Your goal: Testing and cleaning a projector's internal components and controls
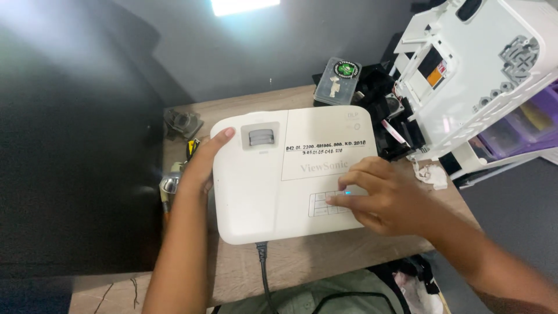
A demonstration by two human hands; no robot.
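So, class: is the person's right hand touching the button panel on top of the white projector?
Touching. The head view shows the right hand lying on the white projector, its fingers pressed onto the button panel with no gap visible.

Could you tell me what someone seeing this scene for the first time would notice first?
A white projector fills the middle of a small wooden table. The left hand grips its left edge, and the right hand presses the button pad on top, where a blue light glows. A large opened white plastic housing looms at upper right.
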